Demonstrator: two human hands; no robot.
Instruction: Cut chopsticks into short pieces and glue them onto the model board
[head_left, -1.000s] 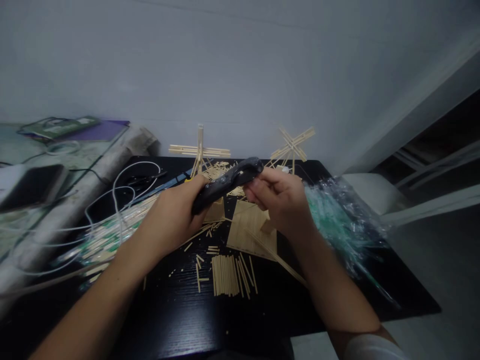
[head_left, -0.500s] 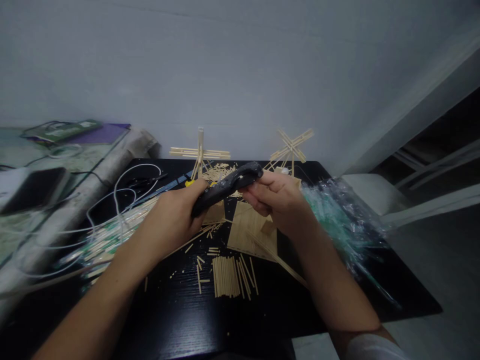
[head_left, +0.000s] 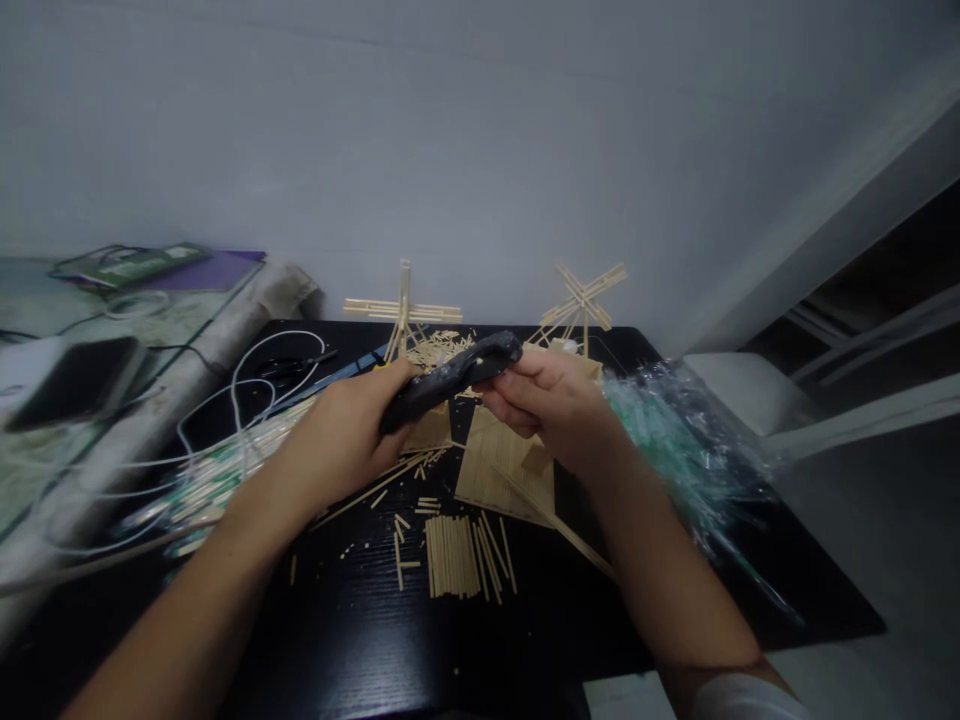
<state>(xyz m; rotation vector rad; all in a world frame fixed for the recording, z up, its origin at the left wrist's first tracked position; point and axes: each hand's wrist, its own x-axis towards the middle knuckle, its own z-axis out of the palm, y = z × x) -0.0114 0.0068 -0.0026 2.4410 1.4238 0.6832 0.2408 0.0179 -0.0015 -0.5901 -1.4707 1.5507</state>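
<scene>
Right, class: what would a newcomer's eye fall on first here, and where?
Probably the long black object gripped in the left hand, mid-picture, with the right hand at its far end. Behind, one crossed-stick structure stands left and another right, before the wall. Nearer, short sticks lie side by side on the black table.

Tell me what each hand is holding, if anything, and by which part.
The left hand grips a black tool by its left end. The right hand has its fingers bunched by the other end; what they hold, if anything, cannot be told.
</scene>
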